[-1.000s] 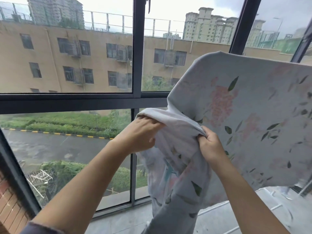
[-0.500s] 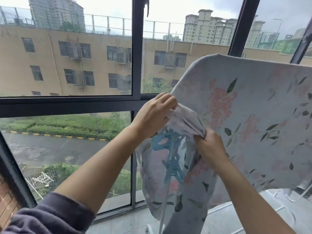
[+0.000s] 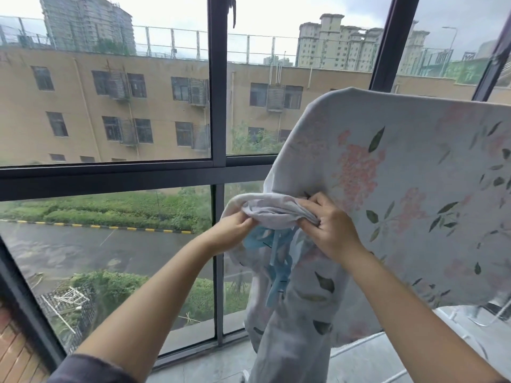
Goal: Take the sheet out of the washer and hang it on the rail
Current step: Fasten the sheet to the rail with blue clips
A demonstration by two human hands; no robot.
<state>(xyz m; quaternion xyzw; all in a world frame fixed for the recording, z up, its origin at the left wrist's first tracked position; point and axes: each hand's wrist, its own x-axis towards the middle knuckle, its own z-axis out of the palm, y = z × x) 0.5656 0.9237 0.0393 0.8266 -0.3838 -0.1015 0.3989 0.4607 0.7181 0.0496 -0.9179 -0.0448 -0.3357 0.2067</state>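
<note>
A pale grey sheet (image 3: 414,167) printed with pink flowers and green leaves hangs draped over a rail that the cloth hides; its top edge runs from the middle to the right. At its left end a bunched fold sags down. My left hand (image 3: 235,230) pinches that fold from the left. My right hand (image 3: 329,228) grips the same bunch from the right, close to the draped part. A loose length of sheet with blue print (image 3: 279,266) dangles below both hands toward the floor. The washer is out of view.
A floor-to-ceiling window with dark frames (image 3: 218,120) stands just behind the sheet. White bars of a drying rack (image 3: 356,344) show low at the right above the grey tiled floor (image 3: 210,366). A brick wall (image 3: 16,355) sits at the bottom left.
My left hand has dropped from its raised position and now pinches the fold lower and further left. The bunched edge is pulled wider between both hands. My right hand stays on the cloth.
</note>
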